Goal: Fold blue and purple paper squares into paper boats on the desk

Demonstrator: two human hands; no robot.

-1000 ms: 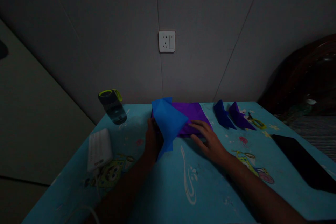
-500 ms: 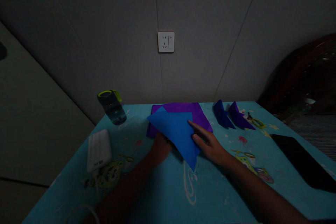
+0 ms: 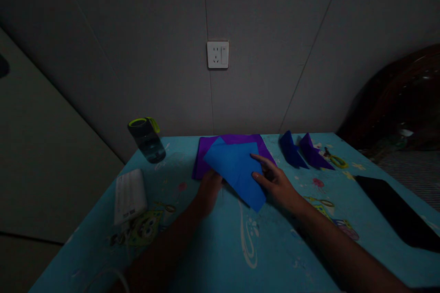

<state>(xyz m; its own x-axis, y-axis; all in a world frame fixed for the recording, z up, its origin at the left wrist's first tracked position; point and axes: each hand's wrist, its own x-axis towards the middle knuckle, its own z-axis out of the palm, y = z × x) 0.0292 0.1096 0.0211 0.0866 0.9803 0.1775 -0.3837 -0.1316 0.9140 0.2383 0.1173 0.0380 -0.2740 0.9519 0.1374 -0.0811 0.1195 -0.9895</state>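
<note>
A sheet of blue paper [image 3: 237, 167], partly folded, is held tilted above the table between my hands. My right hand [image 3: 277, 183] grips its right edge, thumb and index finger lying on the upper face and the other fingers behind it. At the lower left edge, my left hand [image 3: 209, 190] is curled against the paper, its fingertips partly hidden underneath. Behind and below the blue sheet lies purple paper [image 3: 202, 151], flat on the table.
A folded blue paper piece [image 3: 291, 150] and a purple one [image 3: 313, 152] stand at the back right beside yellow-handled scissors [image 3: 337, 160]. A dark flat slab [image 3: 395, 210] lies at right. A water bottle [image 3: 147, 142] and cabled white power bank [image 3: 129, 197] are at left.
The blue paper has shifted slightly right, and its lower corner has risen a little. Both hands still stay at its edges; the right hand has moved slightly right.
</note>
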